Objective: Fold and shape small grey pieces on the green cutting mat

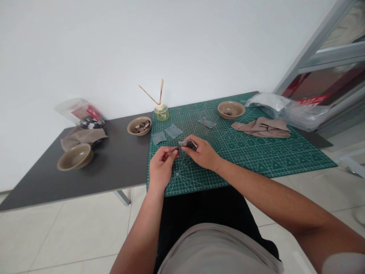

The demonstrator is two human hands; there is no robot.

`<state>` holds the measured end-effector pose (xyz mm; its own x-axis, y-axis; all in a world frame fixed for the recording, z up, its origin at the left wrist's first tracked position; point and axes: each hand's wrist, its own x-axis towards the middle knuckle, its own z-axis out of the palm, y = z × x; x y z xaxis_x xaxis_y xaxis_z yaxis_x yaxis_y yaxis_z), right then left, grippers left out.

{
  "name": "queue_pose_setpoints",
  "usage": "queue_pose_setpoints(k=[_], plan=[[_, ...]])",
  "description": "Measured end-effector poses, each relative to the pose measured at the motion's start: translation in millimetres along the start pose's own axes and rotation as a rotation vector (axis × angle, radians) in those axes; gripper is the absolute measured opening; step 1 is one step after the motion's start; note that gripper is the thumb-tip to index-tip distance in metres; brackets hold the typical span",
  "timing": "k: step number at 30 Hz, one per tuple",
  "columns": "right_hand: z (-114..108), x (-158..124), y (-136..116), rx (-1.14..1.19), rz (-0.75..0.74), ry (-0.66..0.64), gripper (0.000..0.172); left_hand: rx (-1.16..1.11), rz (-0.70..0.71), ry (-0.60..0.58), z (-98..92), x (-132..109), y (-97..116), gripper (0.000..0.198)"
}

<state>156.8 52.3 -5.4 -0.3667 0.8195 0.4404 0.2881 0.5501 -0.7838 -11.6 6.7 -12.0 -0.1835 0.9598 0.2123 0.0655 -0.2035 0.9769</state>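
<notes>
Close in over the green cutting mat [242, 160]: a small dark grey scrap [188, 144], bent or folded, pinched in the closed right hand [201, 152] and held just above the mat. Beside it, the left hand [161, 165], also raised and closed, with curled fingertips [172, 151] pinched together at the scrap's near end, touching it or nearly so; whether anything sits in that pinch, impossible to tell from this view.

Probably light and thin, a little stiff perhaps, and likely to bend or slip under a hard squeeze, so best taken by the edges between fingertips.

Just past the hands on the mat, three flat grey squares [173, 131], with a fourth piece [207, 122] farther out. Toward the far corner, a tan bowl [230, 109] with a few bits inside, then a crumpled beige cloth [261, 127] and a plastic bag [285, 110]. At the mat's far edge, a glass jar [161, 113] with two wooden sticks [149, 94]. On the dark table [114, 161], a bowl of broken pieces [139, 126], another bowl [75, 156], a second cloth [82, 136] and a clear tub [80, 111].
</notes>
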Motion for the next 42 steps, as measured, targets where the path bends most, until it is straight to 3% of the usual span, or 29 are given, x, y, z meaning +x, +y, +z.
queue_pose_setpoints(k=[7,16,28,42], plan=[[0.4,-0.8,0.3,-0.029,-0.07,-0.072,0.005,0.088,-0.024,0.009,0.1,0.0,0.4,0.017],[0.9,-1.4,-0.4,0.012,-0.093,-0.099,0.006,0.022,-0.034,0.052,0.0,1.7,-3.3,0.027],[-2.5,-0.4,0.3,0.042,-0.085,-0.138,0.007,0.09,-0.102,0.061,-0.8,0.1,-1.9,0.016],[-2.8,-1.6,-1.0,0.045,-0.092,-0.145,0.01,0.043,-0.096,0.054,-0.3,-0.6,-2.5,0.02]])
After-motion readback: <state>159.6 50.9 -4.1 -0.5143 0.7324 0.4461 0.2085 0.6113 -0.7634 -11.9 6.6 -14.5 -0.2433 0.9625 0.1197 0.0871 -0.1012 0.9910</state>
